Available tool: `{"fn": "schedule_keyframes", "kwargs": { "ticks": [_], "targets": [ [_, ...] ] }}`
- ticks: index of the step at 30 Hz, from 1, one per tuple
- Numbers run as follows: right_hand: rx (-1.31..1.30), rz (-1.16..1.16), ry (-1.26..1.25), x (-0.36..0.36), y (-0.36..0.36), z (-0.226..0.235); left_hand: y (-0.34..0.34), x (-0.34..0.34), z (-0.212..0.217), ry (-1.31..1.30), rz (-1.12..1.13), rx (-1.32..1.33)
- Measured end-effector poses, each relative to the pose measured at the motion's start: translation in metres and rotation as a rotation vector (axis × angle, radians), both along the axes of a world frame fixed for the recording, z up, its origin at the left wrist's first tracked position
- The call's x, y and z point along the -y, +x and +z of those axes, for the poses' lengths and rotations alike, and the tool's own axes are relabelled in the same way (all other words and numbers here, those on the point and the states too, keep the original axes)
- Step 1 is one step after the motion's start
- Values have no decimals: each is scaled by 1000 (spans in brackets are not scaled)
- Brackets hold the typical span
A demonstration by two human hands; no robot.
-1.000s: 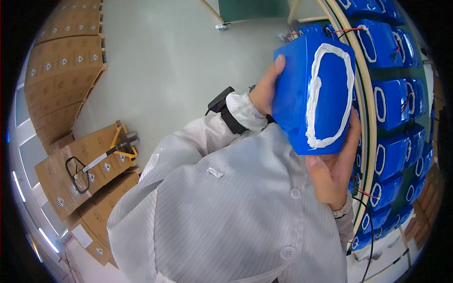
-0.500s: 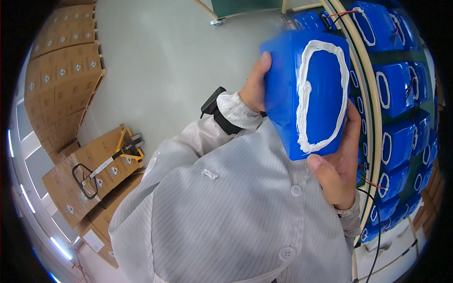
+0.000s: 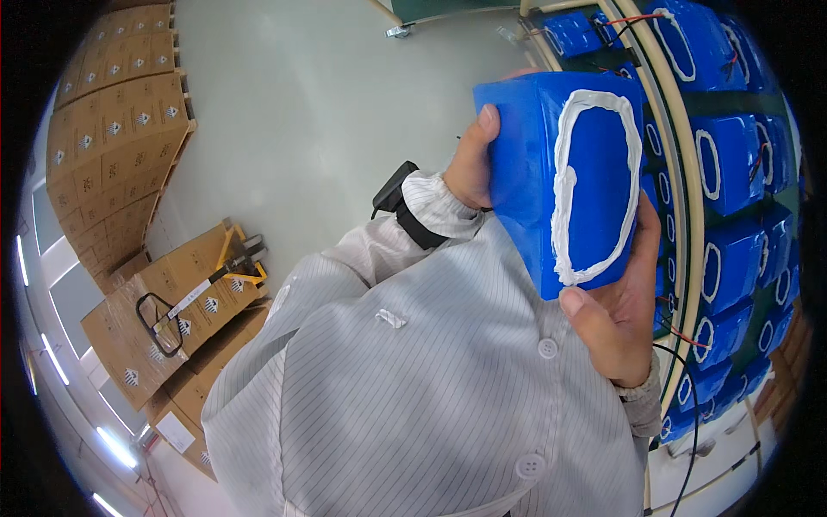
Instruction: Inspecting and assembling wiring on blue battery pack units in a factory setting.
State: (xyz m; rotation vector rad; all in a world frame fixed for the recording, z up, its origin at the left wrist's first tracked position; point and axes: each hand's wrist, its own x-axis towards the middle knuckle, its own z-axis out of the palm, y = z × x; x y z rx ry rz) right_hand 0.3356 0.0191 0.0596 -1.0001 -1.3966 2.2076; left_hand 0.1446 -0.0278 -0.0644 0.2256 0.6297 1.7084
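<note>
A blue shrink-wrapped battery pack (image 3: 525, 164) is held up in front of my chest, tilted, between both hands. A thick white bead of sealant (image 3: 562, 215) forms an elongated ring on the face turned to me. My left hand (image 3: 472, 159) grips its left side, thumb lying on the blue wrap, the other fingers hidden behind. My right hand (image 3: 616, 319) is closed round the lower right edge, its thumb tip by the bottom end of the white ring. A black device on a strap (image 3: 401, 202) sits on my left forearm.
On my right, a rack with cream tube rails (image 3: 687, 189) holds several similar blue packs (image 3: 732, 164) with white rings and red and black wires. Stacked cartons (image 3: 116, 129) stand at left, near a yellow hand pallet truck (image 3: 241, 263). A black cable (image 3: 692, 414) hangs beside the rack.
The pack and both hands sit slightly lower and further right in view. The surroundings have shifted a little too; the grip of both hands looks the same.
</note>
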Motion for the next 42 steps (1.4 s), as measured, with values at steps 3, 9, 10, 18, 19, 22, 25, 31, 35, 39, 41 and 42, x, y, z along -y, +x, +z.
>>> {"fn": "schedule_keyframes", "kwargs": {
  "ticks": [3, 9, 10, 18, 19, 22, 25, 31, 35, 39, 41, 42],
  "targets": [
    [-1, 20, 30, -1, 1, -1, 0, 0, 1, -13, 14, 4],
    [-45, -25, -56, -6, 0, -2, 0, 1, -10, -10, 4, 34],
    [-45, -26, -57, -7, 0, -3, 1, 0, -11, -14, 9, 42],
    [-5, -1, -2, -16, 6, -3, -2, 1, -4, -61, -48, 48],
    [-4, -6, -3, -16, 5, -2, -3, 1, -4, -73, -45, 28],
    [-59, -30, -58, -17, 4, -3, -3, 1, -7, -53, -45, 14],
    [-80, 35, -9, -18, 8, -8, -2, 0, -8, -37, -48, 29],
    [-10, 23, -82, -14, 9, -6, -2, 0, -12, -39, -72, -6],
    [3, 14, -97, -13, 8, -4, -1, 2, -10, -49, -61, -38],
    [10, -8, -90, -8, 8, -5, -1, 5, -9, -47, -58, -64],
    [19, 2, -62, -6, 9, -8, 0, 5, -5, -44, -49, -74],
    [26, 13, -35, -6, 9, -9, 0, 4, -4, -41, -41, -87]
  ]
}}
